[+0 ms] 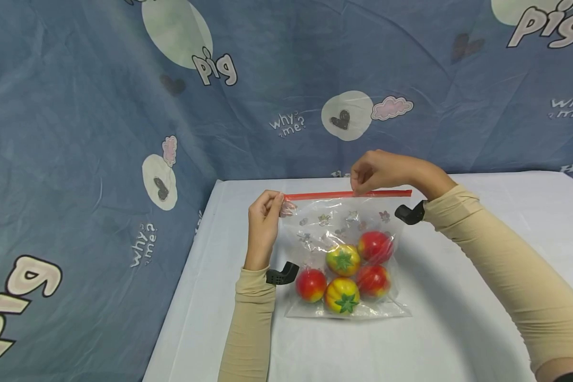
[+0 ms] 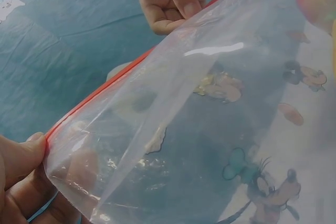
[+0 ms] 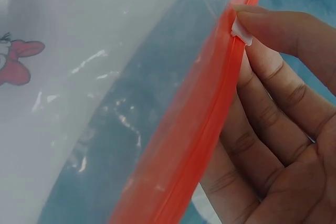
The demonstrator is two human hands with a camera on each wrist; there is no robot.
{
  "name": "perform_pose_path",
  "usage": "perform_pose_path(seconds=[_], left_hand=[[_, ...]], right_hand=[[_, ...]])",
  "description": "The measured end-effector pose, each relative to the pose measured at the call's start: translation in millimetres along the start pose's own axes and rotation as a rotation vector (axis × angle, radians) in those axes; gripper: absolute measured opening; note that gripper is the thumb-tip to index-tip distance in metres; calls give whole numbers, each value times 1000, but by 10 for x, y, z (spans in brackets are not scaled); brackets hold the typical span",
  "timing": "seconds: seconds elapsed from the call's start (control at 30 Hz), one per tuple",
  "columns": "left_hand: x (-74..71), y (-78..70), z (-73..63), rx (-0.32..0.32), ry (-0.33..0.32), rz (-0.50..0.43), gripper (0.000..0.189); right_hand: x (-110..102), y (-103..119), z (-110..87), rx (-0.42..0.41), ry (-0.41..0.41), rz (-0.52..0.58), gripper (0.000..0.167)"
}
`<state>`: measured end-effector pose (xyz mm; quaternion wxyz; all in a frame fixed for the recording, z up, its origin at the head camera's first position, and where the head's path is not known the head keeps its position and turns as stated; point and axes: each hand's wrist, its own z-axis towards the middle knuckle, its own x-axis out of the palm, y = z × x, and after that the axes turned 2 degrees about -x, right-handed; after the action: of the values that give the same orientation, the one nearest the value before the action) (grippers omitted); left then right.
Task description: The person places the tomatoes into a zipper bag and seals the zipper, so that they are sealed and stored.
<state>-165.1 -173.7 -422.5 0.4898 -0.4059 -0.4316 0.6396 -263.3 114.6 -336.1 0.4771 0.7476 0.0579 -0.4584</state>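
A clear zip bag (image 1: pixel 298 233) with a red zip strip (image 1: pixel 317 196) along its top and cartoon prints is held upright over the table. Inside, near its bottom, lie several red and yellow tomato-like fruits (image 1: pixel 342 294), two showing green leafy tops. My left hand (image 1: pixel 265 225) pinches the bag's upper left corner between thumb and fingers, at the strip's end. With thumb and forefinger, my right hand (image 1: pixel 377 171) pinches a small white slider (image 3: pixel 241 32) on the strip, right of its middle. In the head view the right fingers hide that slider.
A white cloth (image 1: pixel 219 297) covers the table under the bag. Blue printed fabric (image 1: pixel 267 63) hangs behind and along the left side. Each sleeved wrist carries a black camera mount, the left one (image 1: pixel 283 274) overlapping the bag's left edge in the head view.
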Motion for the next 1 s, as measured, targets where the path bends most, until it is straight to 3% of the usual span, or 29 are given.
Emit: perform_pose_path(seconds=[1.0], left_hand=[[-15,38,12,-3,-18,34,25]], right_hand=[[-35,-73,-136,13,-4,4,7]])
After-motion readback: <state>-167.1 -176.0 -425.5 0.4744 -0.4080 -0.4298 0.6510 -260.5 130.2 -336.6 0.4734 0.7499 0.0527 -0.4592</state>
